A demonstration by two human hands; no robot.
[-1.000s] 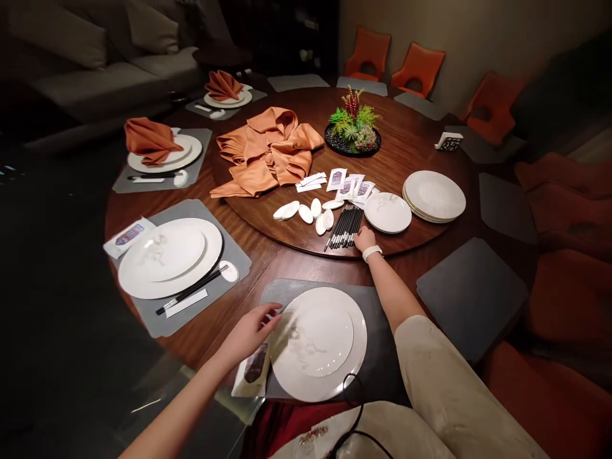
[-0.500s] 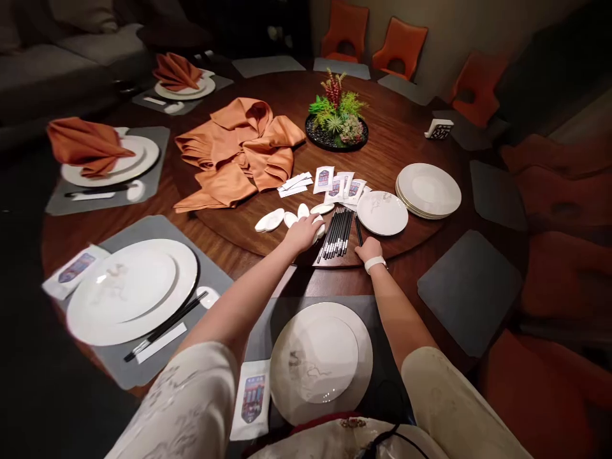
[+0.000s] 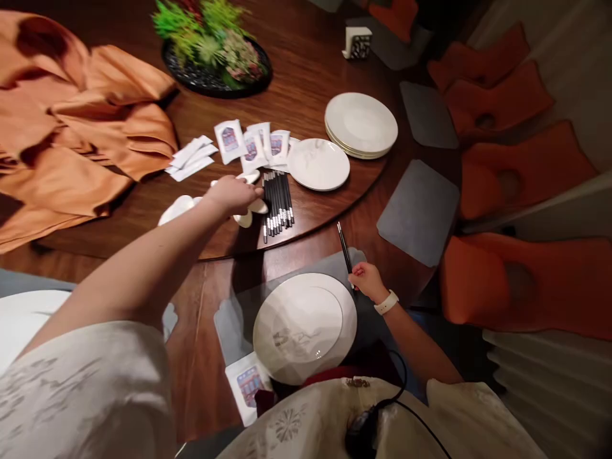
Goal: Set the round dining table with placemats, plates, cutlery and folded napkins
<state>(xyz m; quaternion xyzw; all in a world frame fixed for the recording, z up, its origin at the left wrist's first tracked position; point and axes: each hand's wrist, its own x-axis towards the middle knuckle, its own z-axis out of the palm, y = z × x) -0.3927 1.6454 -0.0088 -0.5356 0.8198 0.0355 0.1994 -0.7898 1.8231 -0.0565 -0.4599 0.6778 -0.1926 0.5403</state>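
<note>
My right hand pinches a pair of black chopsticks with silvery bands, held upright-slanted beside the plate setting. Just right of a large white plate with a smaller plate on it, that hand hovers over the dark placemat edge. My left hand reaches over a cluster of small white oval dishes, its fingers apart and partly bent over them. Its fingertips come close to a row of black chopsticks on the turntable. What lies under the palm is hidden.
White printed packets and paper-wrapped slips lie beyond the dishes. A white plate and a plate stack stand to the right. Orange napkins and a plant tray occupy the turntable. Orange chairs flank the table.
My right hand has drawn the chopsticks off the turntable toward me, beside the plate setting. The view has swung right and down. My left hand remains over the small dishes.
</note>
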